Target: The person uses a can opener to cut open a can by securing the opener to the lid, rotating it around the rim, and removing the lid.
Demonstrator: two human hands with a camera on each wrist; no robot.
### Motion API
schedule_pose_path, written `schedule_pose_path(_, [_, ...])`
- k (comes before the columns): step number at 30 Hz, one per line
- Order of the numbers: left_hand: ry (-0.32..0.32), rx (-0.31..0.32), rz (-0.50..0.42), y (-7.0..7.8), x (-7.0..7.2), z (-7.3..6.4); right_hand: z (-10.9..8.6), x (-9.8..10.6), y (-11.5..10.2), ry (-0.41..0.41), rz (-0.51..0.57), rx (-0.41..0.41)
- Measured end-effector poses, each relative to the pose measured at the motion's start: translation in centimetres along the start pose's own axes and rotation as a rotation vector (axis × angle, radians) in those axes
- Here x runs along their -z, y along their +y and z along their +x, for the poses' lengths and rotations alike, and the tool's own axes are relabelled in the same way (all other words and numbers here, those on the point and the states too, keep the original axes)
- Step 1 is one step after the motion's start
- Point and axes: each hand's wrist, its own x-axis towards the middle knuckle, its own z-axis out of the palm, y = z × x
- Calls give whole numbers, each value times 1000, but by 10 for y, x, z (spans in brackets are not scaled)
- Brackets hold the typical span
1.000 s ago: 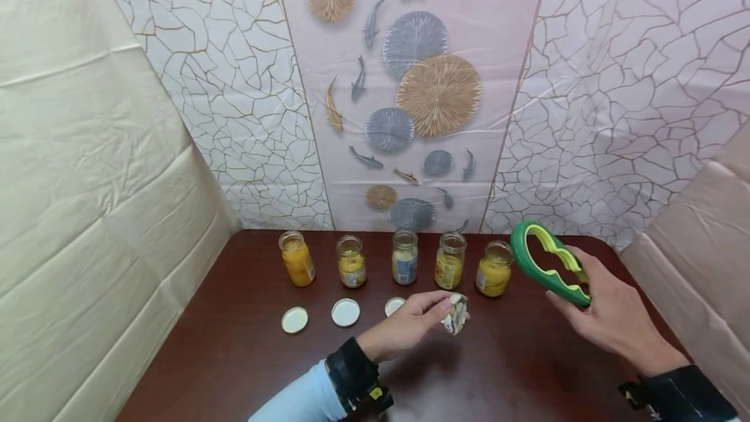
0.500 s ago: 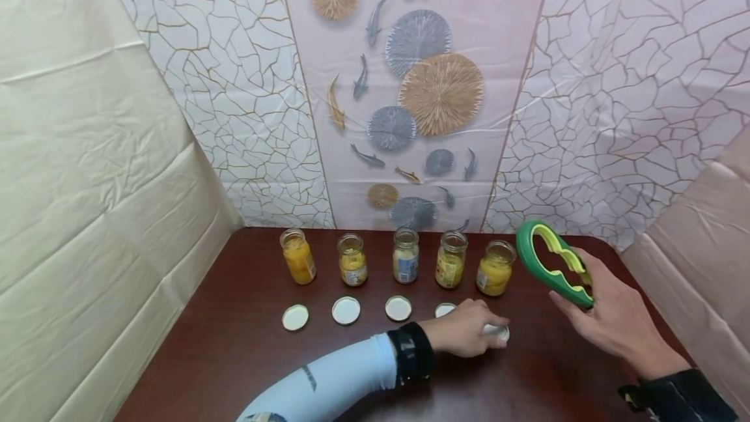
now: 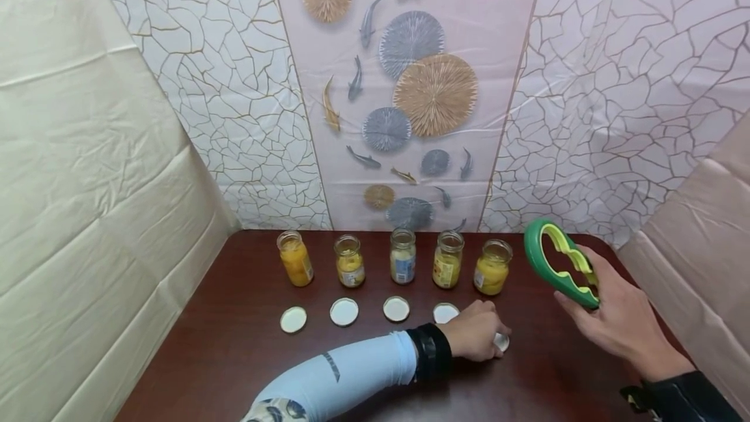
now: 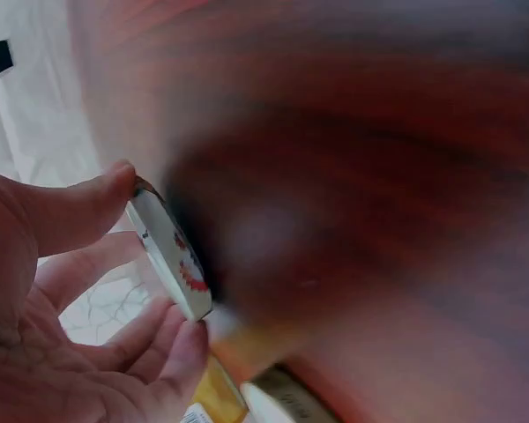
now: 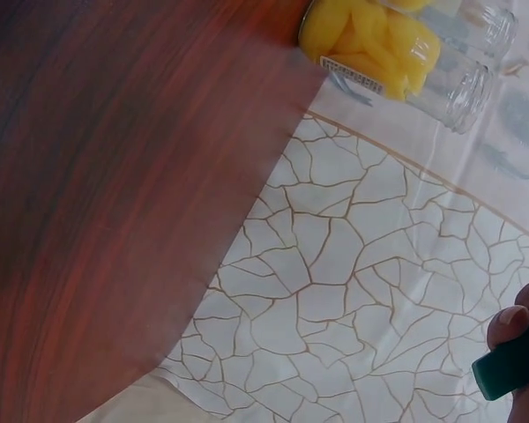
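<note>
My left hand is low over the table's front middle and pinches a jar lid at its rim between thumb and fingers. The lid stands tilted on edge, its printed top showing in the left wrist view. My right hand grips a green jar opener with a lime, notched inner edge, held up at the right. Nearest to both hands is an uncapped jar of yellow fruit. Just behind the left wrist, a white-lined lid lies inside-up, partly covered by the hand.
Several open glass jars stand in a row at the back, from an orange-filled jar to a blue-labelled jar and beyond. Before them lie more upturned lids, among them a lid and another lid. Patterned cloth hangs behind the dark table.
My left hand has carried the lid rightward and down to the table, turning it over on the way. Its sleeve now crosses the front. My right hand with the jar opener has shifted slightly right.
</note>
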Motion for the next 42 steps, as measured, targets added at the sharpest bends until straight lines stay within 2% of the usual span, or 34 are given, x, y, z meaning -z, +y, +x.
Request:
schedule_pose_path(5, [22,-6,72,2,-3,-2,0,0,0,-2,4,-13])
schedule_pose_path(10, [-6,0,99,1,-8,7,-1,0,-1,-7,8,-27])
schedule_pose_path(12, [-12,-14,137,2,-8,9,-2,0,-2,-4,9,-24])
schedule_pose_path(16, [20,-44,209,4,-6,13,-2,0,-2,9,8,-18])
schedule_pose_path(18, [36,-34,194,5,-3,14,-2,1,-2,8,8,-28])
schedule_pose_path(25, [75,113,52,0,-1,22,-3,2,-3,-27,6,-74])
schedule_pose_path(30, [70,125,27,-1,-3,24,-5,1,-3,-27,0,-81])
schedule_pose_path(35, [40,120,55,1,-1,21,-5,1,-3,-26,2,-95])
schedule_pose_path(39, [24,106,126,1,0,22,-3,-1,-4,-20,8,-82])
schedule_pose_path(42, [38,99,185,1,0,21,1,-2,-5,-14,12,-61])
